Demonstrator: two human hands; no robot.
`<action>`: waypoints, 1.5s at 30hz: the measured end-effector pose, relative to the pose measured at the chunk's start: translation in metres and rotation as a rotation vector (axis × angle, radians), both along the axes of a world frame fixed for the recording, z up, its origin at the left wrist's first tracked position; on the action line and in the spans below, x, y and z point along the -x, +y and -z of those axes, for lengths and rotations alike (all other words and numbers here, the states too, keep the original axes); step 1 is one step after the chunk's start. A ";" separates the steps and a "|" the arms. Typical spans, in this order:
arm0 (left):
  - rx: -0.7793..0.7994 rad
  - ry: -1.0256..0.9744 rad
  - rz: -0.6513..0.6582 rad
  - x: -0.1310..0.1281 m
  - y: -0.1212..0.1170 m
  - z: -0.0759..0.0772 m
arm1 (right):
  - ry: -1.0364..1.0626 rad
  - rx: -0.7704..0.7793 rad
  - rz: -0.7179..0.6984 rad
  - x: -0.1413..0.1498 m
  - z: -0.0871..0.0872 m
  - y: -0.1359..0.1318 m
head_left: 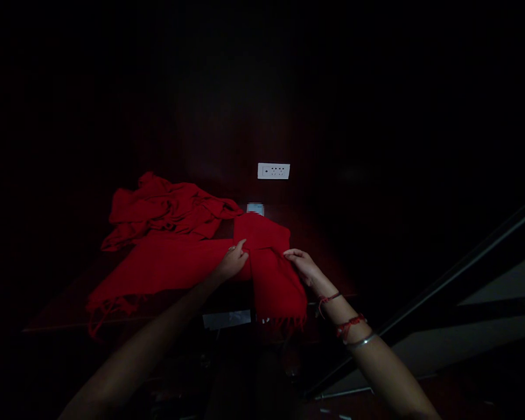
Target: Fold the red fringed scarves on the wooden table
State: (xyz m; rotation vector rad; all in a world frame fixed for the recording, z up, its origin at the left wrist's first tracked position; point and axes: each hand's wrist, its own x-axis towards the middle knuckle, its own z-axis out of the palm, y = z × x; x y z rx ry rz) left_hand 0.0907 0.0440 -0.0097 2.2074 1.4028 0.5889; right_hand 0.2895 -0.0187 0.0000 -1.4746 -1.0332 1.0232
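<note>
A red fringed scarf (pixel 275 286) lies across the dark table. One part runs left to a fringed end, and another folded part hangs a little over the front edge. My left hand (pixel 233 262) holds the cloth near the fold, thumb and fingers close together. At the right edge of that folded part, my right hand (pixel 304 266) pinches the fabric between thumb and fingers. Rumpled red cloth (pixel 170 207) is heaped at the back left; whether it is the same piece I cannot tell.
Behind the scarf, a small pale object (pixel 255 208) lies on the dark table (pixel 65 306). A white socket panel (pixel 273 171) is on the wall beyond. Below the front edge shows a pale flat piece (pixel 226 319). The surroundings are very dark.
</note>
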 end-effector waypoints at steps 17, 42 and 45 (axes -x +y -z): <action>-0.170 0.253 -0.049 -0.003 -0.013 0.013 | -1.026 -0.021 -0.044 -0.005 -0.001 -0.005; -0.219 0.382 -0.125 0.000 0.022 0.016 | -1.029 0.182 -0.028 -0.012 -0.014 0.029; -0.151 0.435 -0.086 0.002 0.030 0.029 | -0.814 0.252 0.036 -0.011 -0.005 0.045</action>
